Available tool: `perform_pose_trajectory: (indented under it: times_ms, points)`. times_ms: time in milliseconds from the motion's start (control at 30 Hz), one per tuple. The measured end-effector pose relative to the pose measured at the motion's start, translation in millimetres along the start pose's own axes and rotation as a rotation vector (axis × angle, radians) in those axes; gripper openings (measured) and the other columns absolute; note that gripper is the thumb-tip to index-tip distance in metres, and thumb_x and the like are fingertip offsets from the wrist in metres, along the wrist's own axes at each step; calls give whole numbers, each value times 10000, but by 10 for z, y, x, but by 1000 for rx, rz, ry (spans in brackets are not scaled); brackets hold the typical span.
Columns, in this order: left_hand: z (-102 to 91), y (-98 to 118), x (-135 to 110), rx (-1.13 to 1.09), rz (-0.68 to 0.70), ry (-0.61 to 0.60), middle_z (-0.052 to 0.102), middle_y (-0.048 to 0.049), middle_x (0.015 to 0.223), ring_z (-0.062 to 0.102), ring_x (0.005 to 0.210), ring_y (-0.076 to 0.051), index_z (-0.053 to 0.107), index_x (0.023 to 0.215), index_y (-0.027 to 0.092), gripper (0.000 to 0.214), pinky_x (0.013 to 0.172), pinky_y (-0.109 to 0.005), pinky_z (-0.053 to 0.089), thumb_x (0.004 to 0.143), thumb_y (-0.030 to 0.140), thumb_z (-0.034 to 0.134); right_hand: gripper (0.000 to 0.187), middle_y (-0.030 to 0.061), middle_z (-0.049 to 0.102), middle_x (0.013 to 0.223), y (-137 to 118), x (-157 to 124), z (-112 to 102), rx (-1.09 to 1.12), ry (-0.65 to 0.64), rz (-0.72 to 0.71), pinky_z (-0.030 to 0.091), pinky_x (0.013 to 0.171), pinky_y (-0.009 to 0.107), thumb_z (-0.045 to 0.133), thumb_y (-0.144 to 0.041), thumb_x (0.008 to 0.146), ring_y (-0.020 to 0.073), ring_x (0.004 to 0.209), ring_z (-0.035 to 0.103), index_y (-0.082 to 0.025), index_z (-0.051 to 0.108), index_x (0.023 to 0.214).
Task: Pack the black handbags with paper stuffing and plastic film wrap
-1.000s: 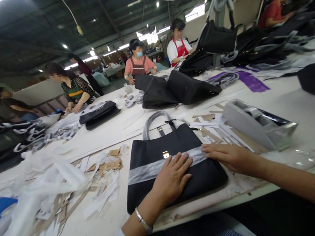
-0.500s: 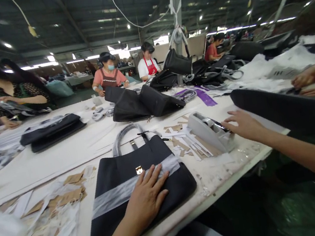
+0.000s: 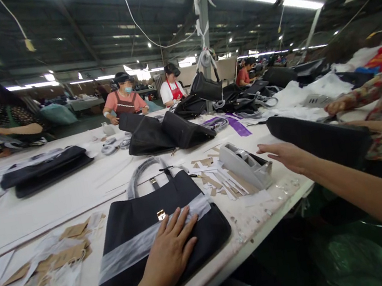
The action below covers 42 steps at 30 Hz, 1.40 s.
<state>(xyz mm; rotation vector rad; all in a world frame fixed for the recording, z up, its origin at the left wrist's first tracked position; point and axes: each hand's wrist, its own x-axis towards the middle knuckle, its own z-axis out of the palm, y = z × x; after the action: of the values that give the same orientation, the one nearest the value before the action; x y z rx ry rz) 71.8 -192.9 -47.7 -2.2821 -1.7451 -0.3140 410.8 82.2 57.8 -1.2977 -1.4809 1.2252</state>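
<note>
A black handbag (image 3: pixel 132 227) lies flat on the table, with a band of translucent film across its front, a gold clasp and a wrapped handle. Pressed flat on its front is my left hand (image 3: pixel 170 245), fingers spread over the band. My right hand (image 3: pixel 283 153) hovers at the right side of the grey tape dispenser (image 3: pixel 241 166), its fingers stretched toward it. Between those fingertips and the dispenser I make out no tape.
Paper strips and brown tags (image 3: pixel 66 253) lie left of the handbag. Black bags (image 3: pixel 170 129) are piled behind it. At the right, a co-worker's hands (image 3: pixel 341 104) are by a dark panel (image 3: pixel 316 140). Other people stand across the table (image 3: pixel 110 187).
The view has shifted, so the things on the table appear farther left. My right hand's fingers have drawn closer together beside the dispenser. My left hand stays flat on the handbag.
</note>
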Motion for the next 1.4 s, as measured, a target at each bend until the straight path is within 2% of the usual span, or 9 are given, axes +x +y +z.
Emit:
perform_pose_trajectory:
  times_ms: [200, 333, 500, 633, 733, 867, 1067, 1200, 1400]
  points:
    - [6, -7, 5, -3, 9, 18, 338, -7, 1570, 355, 1419, -256, 226, 1519, 358, 558, 1130, -466, 339, 996, 456, 394, 142, 97, 724, 1136, -104, -417, -269, 190, 8, -5, 427, 1114, 380, 725, -298, 735, 265, 1218, 582, -192, 763, 821]
    - [25, -16, 5, 26, 19, 23, 327, -16, 1573, 355, 1420, -258, 207, 1526, 339, 577, 1131, -474, 336, 994, 453, 400, 217, 128, 731, 1097, -96, -625, -430, 136, -71, 144, 538, 994, 349, 729, -323, 771, 262, 1069, 669, -166, 763, 916]
    - [33, -22, 5, 61, 32, 22, 325, -20, 1572, 360, 1419, -254, 197, 1529, 334, 595, 1126, -473, 347, 989, 462, 410, 251, 99, 738, 936, 268, -787, -521, 164, -94, 315, 622, 728, 257, 795, -325, 733, 182, 792, 698, -167, 754, 924]
    - [17, -15, 8, 41, 23, 26, 323, -17, 1574, 360, 1418, -252, 204, 1527, 343, 588, 1132, -467, 340, 988, 456, 413, 262, 20, 664, 741, 613, -757, -439, 210, -78, 335, 540, 528, 165, 842, -314, 667, 71, 555, 561, -171, 756, 869]
    - [11, -11, 9, 33, 16, 15, 322, -14, 1575, 351, 1423, -255, 204, 1527, 341, 587, 1136, -471, 335, 990, 454, 410, 257, 7, 651, 720, 728, -638, -386, 34, -46, 204, 434, 433, 178, 784, -384, 708, 51, 467, 450, -175, 756, 855]
    - [14, -7, 3, 20, 14, 13, 330, -13, 1572, 350, 1423, -255, 213, 1525, 342, 578, 1135, -470, 338, 992, 451, 406, 315, 27, 705, 711, 708, -489, -496, -582, -23, -50, 411, 476, 262, 618, -475, 809, 111, 460, 512, -191, 747, 759]
    - [18, 1, -2, -8, 9, 22, 312, -18, 1580, 327, 1435, -253, 216, 1526, 334, 576, 1155, -473, 305, 994, 447, 403, 355, 46, 764, 950, 503, -650, -663, -1137, -17, -507, 480, 720, 333, 446, -391, 885, 261, 872, 693, -240, 755, 976]
    - [-9, 14, -5, -37, -13, -5, 306, -18, 1583, 307, 1445, -256, 228, 1522, 345, 555, 1160, -485, 294, 999, 442, 388, 349, 55, 748, 1055, 186, -877, -335, -1182, -178, -631, 479, 773, 355, 456, -404, 902, 277, 931, 681, -262, 748, 1029]
    - [-85, 51, 4, -109, -55, -46, 292, -16, 1589, 278, 1458, -250, 276, 1509, 342, 524, 1171, -489, 279, 1004, 450, 362, 355, 42, 750, 781, -309, -1090, 764, -906, -451, -579, 427, 644, 301, 555, -537, 860, 219, 699, 643, -249, 758, 819]
